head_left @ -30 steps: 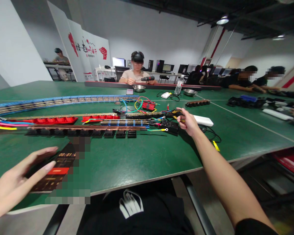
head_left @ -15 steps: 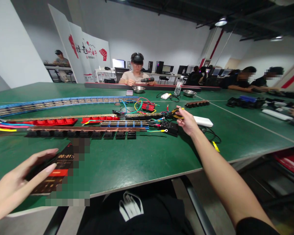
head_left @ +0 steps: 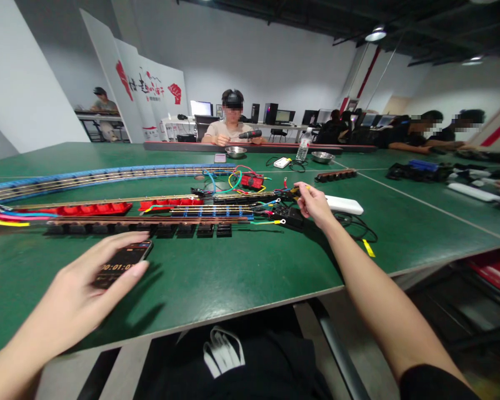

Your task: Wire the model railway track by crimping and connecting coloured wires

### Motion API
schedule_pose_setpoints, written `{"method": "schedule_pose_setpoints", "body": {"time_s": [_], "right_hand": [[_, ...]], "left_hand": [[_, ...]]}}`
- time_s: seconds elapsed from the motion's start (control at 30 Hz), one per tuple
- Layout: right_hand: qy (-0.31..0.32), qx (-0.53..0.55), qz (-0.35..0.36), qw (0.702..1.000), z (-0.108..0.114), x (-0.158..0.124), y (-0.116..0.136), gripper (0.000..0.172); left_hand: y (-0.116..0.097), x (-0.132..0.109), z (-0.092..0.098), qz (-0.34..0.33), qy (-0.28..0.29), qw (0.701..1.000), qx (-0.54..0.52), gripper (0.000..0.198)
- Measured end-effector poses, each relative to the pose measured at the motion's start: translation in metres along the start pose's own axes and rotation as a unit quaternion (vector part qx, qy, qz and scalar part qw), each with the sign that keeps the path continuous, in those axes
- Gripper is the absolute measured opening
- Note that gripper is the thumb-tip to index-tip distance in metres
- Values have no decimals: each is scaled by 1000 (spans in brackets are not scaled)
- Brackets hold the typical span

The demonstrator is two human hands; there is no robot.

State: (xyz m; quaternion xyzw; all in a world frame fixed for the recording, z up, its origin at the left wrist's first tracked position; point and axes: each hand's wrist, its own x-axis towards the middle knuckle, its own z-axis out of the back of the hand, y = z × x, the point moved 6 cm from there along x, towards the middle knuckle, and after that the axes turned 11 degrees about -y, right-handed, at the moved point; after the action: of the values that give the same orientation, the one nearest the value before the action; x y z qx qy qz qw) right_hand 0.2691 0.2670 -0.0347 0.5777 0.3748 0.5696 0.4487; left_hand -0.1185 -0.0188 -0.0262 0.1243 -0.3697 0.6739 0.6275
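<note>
My left hand [head_left: 77,283] grips a smartphone [head_left: 127,259] between thumb and fingers over the near left of the table; its dark screen shows a running timer. My right hand [head_left: 317,206] is closed around pliers with yellow-and-black handles [head_left: 292,190], mostly hidden by the fingers. By that hand lie a black plastic block [head_left: 289,215] and a green-yellow wire with a ring terminal [head_left: 270,223]. To the left stretch a long brown rail strip on black blocks [head_left: 185,229], a short blue strip with metal rods [head_left: 216,211] and a red moulded holder [head_left: 94,209].
A curved blue rail strip [head_left: 108,175] runs across the back left of the green table [head_left: 200,272]. Right of my right hand are a white bar [head_left: 345,205] and a black cable [head_left: 364,228]. Farther off stand metal bowls [head_left: 235,151], a bottle [head_left: 304,145] and a seated person [head_left: 229,130].
My left hand has moved right and forward with the phone, which now shows more upright within the grip. My right hand, still holding the pliers, has shifted slightly left and its fingers cover more of them.
</note>
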Motion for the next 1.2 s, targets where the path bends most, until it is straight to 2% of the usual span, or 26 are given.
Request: {"method": "schedule_pose_setpoints", "body": {"time_s": [0.1, 0.2, 0.27, 0.37, 0.5, 0.6, 0.77, 1.0, 1.1, 1.2], "right_hand": [[-8, -17, 24, 1000, 1, 0, 1, 65], [-7, -40, 48, 998, 4, 1, 0, 61], [4, -54, 59, 997, 5, 3, -3, 58], [14, -65, 68, 995, 6, 5, -7, 55], [14, -63, 63, 996, 5, 5, -8, 54], [8, -57, 54, 997, 3, 3, -4, 55], [4, -51, 55, 997, 3, -2, 3, 52], [-22, -80, 70, 994, 11, -2, 5, 53], [-27, -82, 62, 994, 14, -2, 5, 55], [-59, -70, 45, 995, 22, -1, 5, 57]], "left_hand": [[-73, 28, -33, -116, 87, 989, -15, 52], [-117, 59, -80, -185, 150, 971, -15, 57], [-128, 83, -114, -197, 169, 966, 2, 62], [-126, 116, -159, -161, 160, 973, 42, 67], [-111, 134, -195, -93, 170, 978, 83, 73], [-103, 132, -204, -78, 176, 977, 93, 76], [-93, 128, -204, -64, 165, 979, 102, 80], [-90, 130, -200, -45, 149, 983, 101, 81], [-89, 130, -200, -49, 151, 982, 100, 80], [-88, 130, -201, -54, 157, 981, 103, 79]]}}
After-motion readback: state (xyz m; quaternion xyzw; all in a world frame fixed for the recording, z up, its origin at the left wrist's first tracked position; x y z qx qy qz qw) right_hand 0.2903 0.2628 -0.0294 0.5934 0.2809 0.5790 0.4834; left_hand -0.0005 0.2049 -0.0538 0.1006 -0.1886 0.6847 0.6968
